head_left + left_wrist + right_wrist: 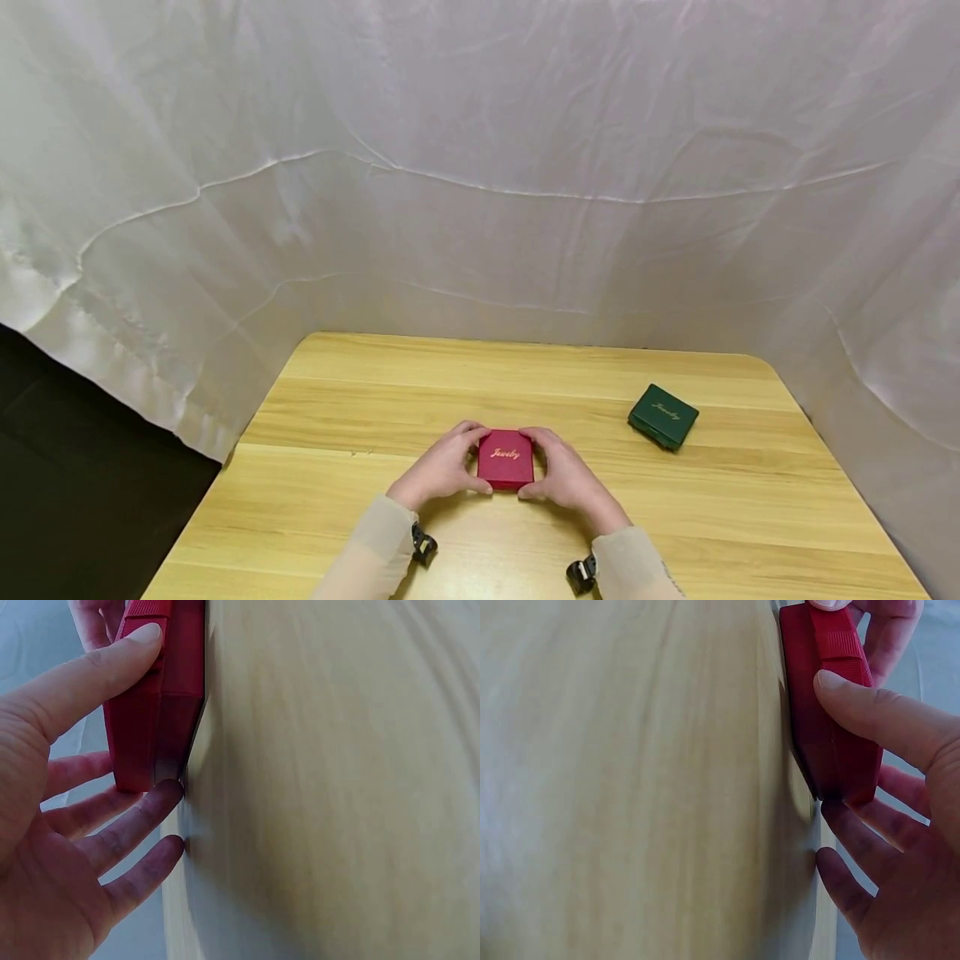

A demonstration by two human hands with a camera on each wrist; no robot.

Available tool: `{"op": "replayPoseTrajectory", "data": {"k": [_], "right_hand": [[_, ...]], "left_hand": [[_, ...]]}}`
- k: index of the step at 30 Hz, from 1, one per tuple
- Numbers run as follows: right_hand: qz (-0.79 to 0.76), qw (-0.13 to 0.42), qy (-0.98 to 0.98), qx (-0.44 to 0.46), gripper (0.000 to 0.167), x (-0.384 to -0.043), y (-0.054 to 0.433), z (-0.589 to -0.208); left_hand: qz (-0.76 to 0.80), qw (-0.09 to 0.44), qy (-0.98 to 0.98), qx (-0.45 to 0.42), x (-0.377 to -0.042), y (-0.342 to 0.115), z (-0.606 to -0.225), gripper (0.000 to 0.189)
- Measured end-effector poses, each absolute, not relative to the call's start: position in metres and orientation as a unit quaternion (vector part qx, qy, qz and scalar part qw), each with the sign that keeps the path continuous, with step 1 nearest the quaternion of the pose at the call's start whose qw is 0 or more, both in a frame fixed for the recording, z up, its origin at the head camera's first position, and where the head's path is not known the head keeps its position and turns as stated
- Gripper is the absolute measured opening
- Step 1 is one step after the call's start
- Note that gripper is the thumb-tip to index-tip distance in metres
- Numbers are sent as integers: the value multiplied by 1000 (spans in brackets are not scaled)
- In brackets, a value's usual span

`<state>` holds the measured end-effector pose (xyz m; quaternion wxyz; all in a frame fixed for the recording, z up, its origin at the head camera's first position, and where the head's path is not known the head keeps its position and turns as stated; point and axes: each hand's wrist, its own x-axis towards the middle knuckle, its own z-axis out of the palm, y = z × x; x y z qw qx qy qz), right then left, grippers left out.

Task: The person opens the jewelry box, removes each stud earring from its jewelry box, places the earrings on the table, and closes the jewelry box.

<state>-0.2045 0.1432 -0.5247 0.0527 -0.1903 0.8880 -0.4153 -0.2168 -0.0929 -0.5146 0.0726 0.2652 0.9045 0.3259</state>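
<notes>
Red box (506, 468) centred between left hand (442, 470) and right hand (567, 473), neither nearer; top roughly square; both hands' fingers grip it, thumbs on near face.

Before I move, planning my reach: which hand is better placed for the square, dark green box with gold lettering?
Right hand, likely: the green box lies beyond it, to the right. The left hand is farther, left of the square, gold-lettered red box both hold.

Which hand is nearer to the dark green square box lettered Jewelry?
Right. The right hand is left of the green box and closer to the wearer; the left hand is farther left, across the red square box.
</notes>
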Motion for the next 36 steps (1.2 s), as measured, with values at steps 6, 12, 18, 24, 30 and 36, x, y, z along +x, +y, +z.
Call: {"op": "replayPoseTrajectory", "data": {"k": [6, 12, 18, 24, 30, 36], "right_hand": [[-420, 54, 886, -190, 88, -204, 143, -525], [-417, 52, 887, -194, 87, -204, 143, -526], [-407, 56, 891, -192, 90, -203, 144, -523], [-409, 66, 894, -169, 87, -199, 144, -516], [-414, 46, 897, -147, 69, -199, 143, -516], [-434, 53, 889, -134, 60, -200, 141, -517]], "left_hand": [[328, 70, 904, 266, -216, -93, -514, 86], [323, 75, 904, 269, -215, -92, -513, 86], [327, 96, 904, 258, -214, -93, -511, 87], [334, 93, 907, 239, -213, -94, -512, 68], [358, 63, 905, 219, -208, -94, -508, 58], [363, 51, 906, 209, -205, -92, -507, 54]]}}
